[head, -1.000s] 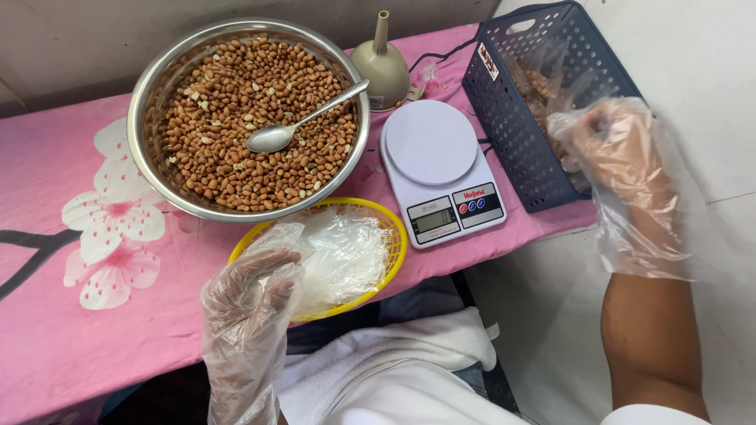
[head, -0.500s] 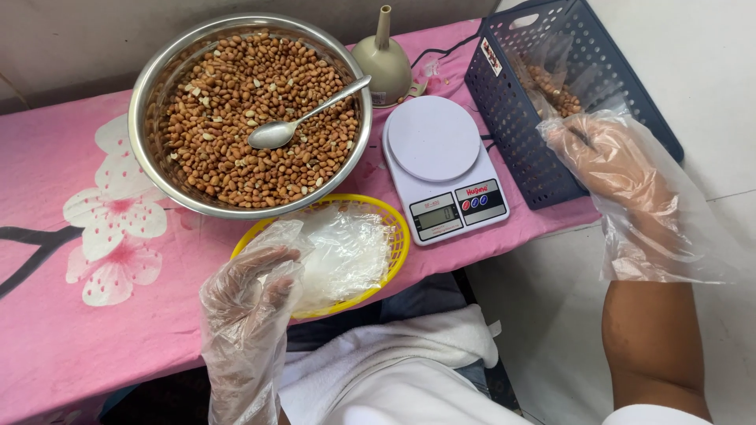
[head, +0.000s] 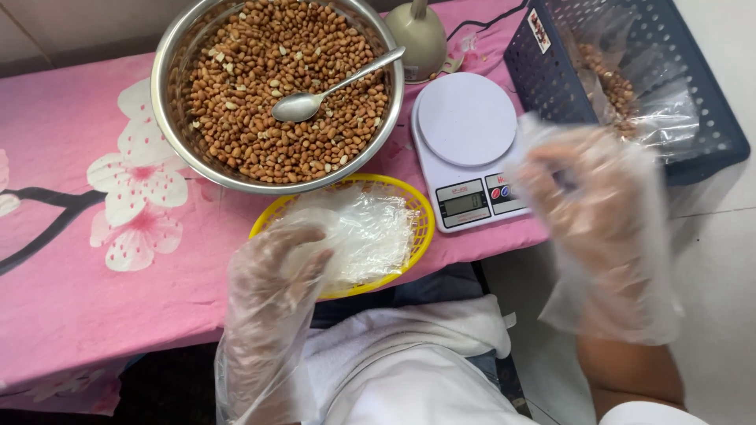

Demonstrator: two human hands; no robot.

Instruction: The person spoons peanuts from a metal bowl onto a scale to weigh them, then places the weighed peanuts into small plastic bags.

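Head view, looking down on a table under a pink cloth with a white blossom print [head: 102, 260].

Left hand [head: 272, 271], in a loose clear plastic glove, lower centre of frame: fingers spread apart and laid on the stack of thin clear plastic bags [head: 370, 236] inside the shallow yellow plastic basket [head: 421, 216] at the table's near edge. Whether a bag is pinched between the fingers: cannot tell.

Right hand [head: 587, 189], also in a clear plastic glove, right of centre and motion-blurred: raised above the table's right end, just beside the display end of the scale. Fingers loosely curled, nothing visibly held; exact closure not readable through blur and glove.

Large round stainless steel bowl [head: 169, 75], upper centre-left: filled with brown-skinned peanuts [head: 236, 102]. Metal spoon [head: 303, 102] lying in the peanuts, handle resting toward the bowl's right rim.

White digital kitchen scale with round platform [head: 465, 118], right of the bowl, touching neither bowl nor basket as far as visible; platform bare.

Grey-beige funnel-shaped object [head: 421, 35], top edge, behind the scale.

Dark blue perforated plastic crate [head: 543, 86], upper right: holds clear bags of peanuts [head: 610, 83].

White cloth [head: 409, 354] over the lap, bottom centre.
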